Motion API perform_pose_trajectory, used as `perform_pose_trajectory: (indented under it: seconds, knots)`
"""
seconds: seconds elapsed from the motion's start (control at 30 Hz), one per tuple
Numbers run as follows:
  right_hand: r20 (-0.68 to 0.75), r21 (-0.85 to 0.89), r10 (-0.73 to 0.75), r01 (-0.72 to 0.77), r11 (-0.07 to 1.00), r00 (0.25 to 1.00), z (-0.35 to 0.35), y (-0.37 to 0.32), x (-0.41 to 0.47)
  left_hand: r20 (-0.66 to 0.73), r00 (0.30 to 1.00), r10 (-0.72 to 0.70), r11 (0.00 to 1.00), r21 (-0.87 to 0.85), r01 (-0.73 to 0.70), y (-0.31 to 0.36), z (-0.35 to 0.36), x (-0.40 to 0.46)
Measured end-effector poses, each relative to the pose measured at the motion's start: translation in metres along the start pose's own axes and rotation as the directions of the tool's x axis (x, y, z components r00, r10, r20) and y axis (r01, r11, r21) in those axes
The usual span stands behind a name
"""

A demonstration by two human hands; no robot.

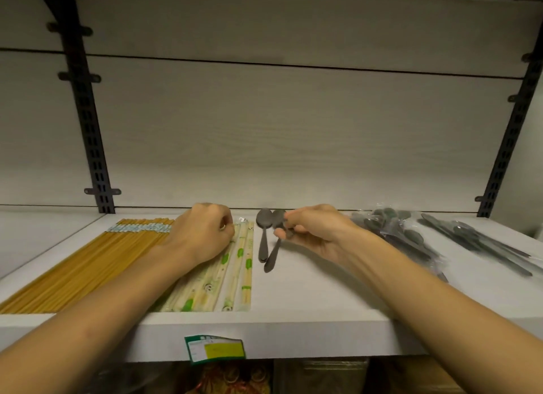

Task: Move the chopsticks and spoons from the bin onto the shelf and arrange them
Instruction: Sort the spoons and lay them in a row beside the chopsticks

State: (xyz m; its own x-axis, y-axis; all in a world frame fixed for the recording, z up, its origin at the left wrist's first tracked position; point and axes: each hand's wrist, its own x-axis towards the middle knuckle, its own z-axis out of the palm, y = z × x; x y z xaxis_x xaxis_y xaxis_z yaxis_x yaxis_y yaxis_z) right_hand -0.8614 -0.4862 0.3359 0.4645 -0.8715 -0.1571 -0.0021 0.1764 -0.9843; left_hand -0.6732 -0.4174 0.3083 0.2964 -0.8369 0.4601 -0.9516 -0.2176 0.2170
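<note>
Two loose dark spoons (269, 241) are lying at twelve o'clock on the shelf (308, 302). Two hands are showing. Wrapped chopstick packs (235, 276) are numbering about five; the bare chopsticks (85, 264) and bagged spoons (411, 238) are too many to count.

price label (216, 349): green-yellow, on front edge | slotted uprights (88, 123): dark, on pale back panel (279, 129)

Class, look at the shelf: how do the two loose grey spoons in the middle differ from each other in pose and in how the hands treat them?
The left spoon lies flat on the shelf, nearly straight, untouched. The right spoon leans slanted, its handle end angling toward the left spoon's, and the right hand pinches it near the neck. The left hand touches neither, resting on the wrapped chopsticks. Both spoons are dark grey, bowls toward the back wall.
</note>
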Motion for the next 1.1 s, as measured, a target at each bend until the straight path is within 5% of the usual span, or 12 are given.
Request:
perform_pose_trajectory:
  seconds: [0.23, 0.53, 0.83, 1.1]
  knots:
    - [-0.038, -0.046, 0.002, -0.003, 0.999, 0.999, 0.017, 0.0, 0.014, 0.044, 0.997, 0.06, 0.998, -0.026, -0.058, -0.001, 0.005, 0.012]
    - [0.054, -0.334, -0.074, 0.088, 0.938, 0.996, 0.011, 0.007, 0.028, 0.094, 0.987, 0.133, 0.986, -0.111, -0.123, -0.005, 0.015, 0.012]
    - [0.14, -0.316, -0.112, 0.152, 0.937, 0.984, 0.004, 0.017, 0.028, 0.158, 0.962, 0.222, 0.959, -0.213, -0.186, -0.003, 0.02, 0.015]
    - [0.12, -0.069, -0.08, 0.088, 0.994, 0.99, 0.001, 0.017, 0.029, 0.105, 0.962, 0.252, 0.944, -0.246, -0.221, -0.006, 0.025, 0.016]
